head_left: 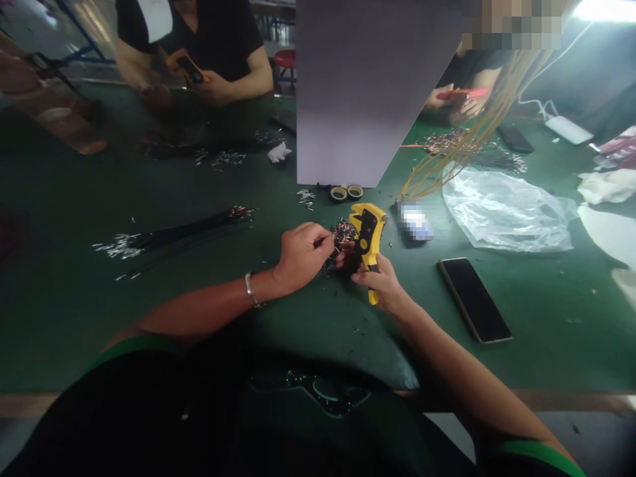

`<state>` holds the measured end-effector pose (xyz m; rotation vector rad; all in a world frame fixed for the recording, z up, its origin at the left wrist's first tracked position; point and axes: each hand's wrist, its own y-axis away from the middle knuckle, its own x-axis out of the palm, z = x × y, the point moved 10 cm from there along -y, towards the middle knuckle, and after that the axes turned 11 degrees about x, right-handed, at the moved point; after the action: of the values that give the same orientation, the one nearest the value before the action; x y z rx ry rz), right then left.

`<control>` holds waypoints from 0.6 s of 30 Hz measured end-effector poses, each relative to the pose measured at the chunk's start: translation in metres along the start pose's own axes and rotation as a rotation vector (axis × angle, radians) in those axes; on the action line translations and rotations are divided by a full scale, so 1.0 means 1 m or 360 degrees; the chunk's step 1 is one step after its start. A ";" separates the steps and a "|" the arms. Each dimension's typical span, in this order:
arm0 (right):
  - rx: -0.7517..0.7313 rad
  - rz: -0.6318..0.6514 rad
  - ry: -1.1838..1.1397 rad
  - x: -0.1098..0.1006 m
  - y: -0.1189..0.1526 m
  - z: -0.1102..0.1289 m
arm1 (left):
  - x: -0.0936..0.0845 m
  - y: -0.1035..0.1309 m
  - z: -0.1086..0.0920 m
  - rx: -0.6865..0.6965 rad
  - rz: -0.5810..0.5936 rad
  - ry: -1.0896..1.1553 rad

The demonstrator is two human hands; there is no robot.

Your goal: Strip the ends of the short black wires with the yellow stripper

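Observation:
My right hand (382, 281) is wrapped round the handle of a yellow and black wire stripper (368, 232), held upright with its jaws at the top. Just left of the tool, my left hand (305, 257) is closed in a pinch, thumb against the curled fingers. What it pinches, if anything, is too small to make out. Between the hands lies a pile of small dark and coppery pieces (344, 232), partly hidden by my fingers. To the left rests a bundle of black wires (193, 232) with bare silvery ends on one side and coppery ends on the other.
A phone (474, 299) lies right of my right hand, with a clear plastic bag (507, 209) behind it. Two tape rolls (346, 193) sit before a tall grey panel (368, 93). Yellow wires (447, 162) hang at the right. Co-workers across the table (298, 331) hold tools.

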<state>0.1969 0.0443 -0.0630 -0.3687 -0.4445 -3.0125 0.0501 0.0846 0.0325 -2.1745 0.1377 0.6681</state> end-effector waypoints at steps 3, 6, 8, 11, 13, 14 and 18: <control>0.0015 -0.0032 0.0004 -0.002 0.000 -0.001 | 0.004 0.001 0.002 -0.0005 0.0031 -0.0014; 0.0003 -0.0066 0.0051 -0.003 0.000 -0.001 | 0.006 0.000 0.004 -0.0034 0.0047 -0.0017; 0.0002 -0.0076 0.0090 -0.003 0.000 -0.001 | 0.005 -0.001 0.004 -0.0046 0.0035 0.0011; -0.0006 -0.0103 0.0164 -0.005 0.000 -0.002 | 0.006 -0.001 -0.001 -0.0042 0.0026 0.0087; -0.0026 -0.0113 0.0213 -0.005 0.001 -0.001 | 0.007 0.000 -0.005 -0.0041 0.0041 0.0141; -0.0037 -0.0116 0.0235 -0.005 0.001 0.000 | 0.008 0.000 -0.006 -0.0048 0.0049 0.0159; -0.0101 -0.0117 0.0336 -0.003 0.003 0.009 | 0.010 0.002 -0.006 -0.0081 0.0068 0.0177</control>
<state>0.2025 0.0442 -0.0551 -0.0369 -0.3529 -3.0967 0.0607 0.0805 0.0293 -2.2638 0.2280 0.5803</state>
